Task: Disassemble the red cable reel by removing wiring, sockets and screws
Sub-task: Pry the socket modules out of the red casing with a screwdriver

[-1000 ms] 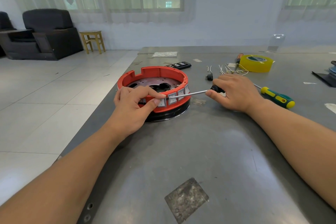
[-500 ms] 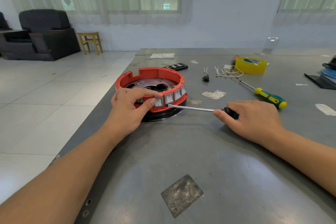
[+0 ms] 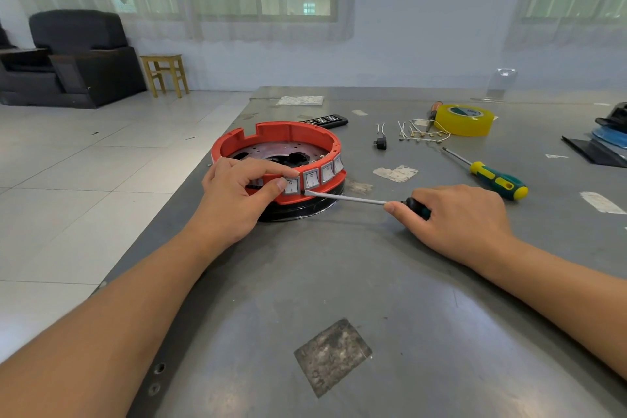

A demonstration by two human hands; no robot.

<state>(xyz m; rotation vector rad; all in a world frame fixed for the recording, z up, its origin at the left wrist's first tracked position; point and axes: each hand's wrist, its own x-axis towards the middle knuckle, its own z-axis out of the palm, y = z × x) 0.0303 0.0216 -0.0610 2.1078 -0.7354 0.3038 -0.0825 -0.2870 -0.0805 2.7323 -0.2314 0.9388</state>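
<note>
The red cable reel [image 3: 288, 134] lies flat on the grey metal table [image 3: 390, 282], its open top showing a perforated metal plate. A row of grey rocker switches [image 3: 317, 177] lines its front wall. My left hand [image 3: 237, 195] grips the reel's near rim, thumb pressed beside the leftmost switch. My right hand [image 3: 458, 217] holds the black handle of a screwdriver [image 3: 346, 197]. Its shaft lies almost level, and the tip touches the reel wall just below the switches.
A green and yellow screwdriver [image 3: 492, 176] lies right of the reel. Behind it are a yellow tape roll [image 3: 464, 119], loose white wires [image 3: 420, 134], a small black plug [image 3: 380, 143] and a black remote [image 3: 325, 120]. The table's left edge drops to a tiled floor.
My right hand with the screwdriver has come nearer and lower, and the tip has dropped from level with the switches to the reel wall below them. My left hand stays on the rim.
</note>
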